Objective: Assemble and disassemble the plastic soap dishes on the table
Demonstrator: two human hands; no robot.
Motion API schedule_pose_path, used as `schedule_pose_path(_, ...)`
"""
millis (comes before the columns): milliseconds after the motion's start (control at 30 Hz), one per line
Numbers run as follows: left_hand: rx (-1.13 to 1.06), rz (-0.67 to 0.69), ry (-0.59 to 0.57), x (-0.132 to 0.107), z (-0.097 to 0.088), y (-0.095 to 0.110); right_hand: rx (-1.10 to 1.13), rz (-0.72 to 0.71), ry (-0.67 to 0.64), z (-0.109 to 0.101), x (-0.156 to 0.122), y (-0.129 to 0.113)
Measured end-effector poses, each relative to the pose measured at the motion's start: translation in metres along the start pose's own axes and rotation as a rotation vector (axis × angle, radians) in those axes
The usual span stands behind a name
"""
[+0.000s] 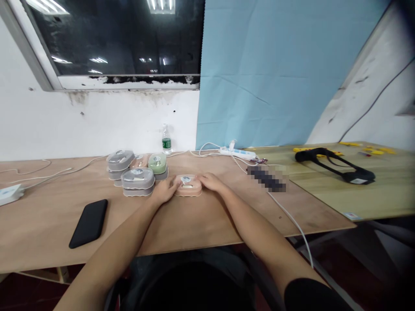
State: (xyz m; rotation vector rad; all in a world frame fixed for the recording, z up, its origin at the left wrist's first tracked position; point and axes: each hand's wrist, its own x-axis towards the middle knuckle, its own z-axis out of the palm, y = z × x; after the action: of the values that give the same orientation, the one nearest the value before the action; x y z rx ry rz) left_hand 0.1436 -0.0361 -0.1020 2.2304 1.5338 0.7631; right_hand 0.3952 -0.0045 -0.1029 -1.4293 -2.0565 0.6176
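Note:
A small pink lidded plastic box [189, 188] with a round label lies flat on the brown tabletop in front of me. Against its left side rests my left hand [164, 191], fingers at the lid's edge. From the other side my right hand [210, 181] grips its far right corner, so the box sits between both hands. Left of it stand similar boxes in stacks: grey ones [137, 179] in front, another grey [119, 159] behind, a green-lidded one [157, 162], and a partly hidden pink one [140, 161].
A black phone [88, 223] lies near the front left edge. Behind are a green-labelled water bottle [166, 140] and a white power strip [238, 152] with cables. A blurred dark object [267, 178] lies right; a black headset-like frame [335, 166] is on the adjoining table.

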Motion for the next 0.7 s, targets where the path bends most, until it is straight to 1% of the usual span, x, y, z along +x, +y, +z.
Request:
schedule_pose_path(100,-0.001,-0.003,-0.001,0.0004,0.0007,0.0000,-0.012,0.008,0.016,-0.0003,0.0007,0.0017)
schedule_pose_path(267,0.015,-0.001,-0.005,0.0006,0.0014,0.0015,-0.090,0.070,0.104,-0.0004,0.0030,0.0044)
schedule_pose_path(367,0.026,0.008,-0.020,0.0004,0.0006,0.0017,-0.041,0.054,0.127,0.0009,0.0031,0.0039)
schedule_pose_path(467,0.017,0.028,-0.032,-0.0003,-0.0008,0.0016,0.080,0.047,0.062,0.0023,0.0017,0.0023)
schedule_pose_path(600,0.011,0.060,-0.028,-0.0015,-0.0022,0.0027,0.248,0.092,-0.042,0.0021,-0.0002,0.0013)
schedule_pose_path(700,0.022,0.069,-0.027,-0.0017,-0.0024,0.0033,0.276,0.108,-0.054,0.0021,-0.0003,0.0008)
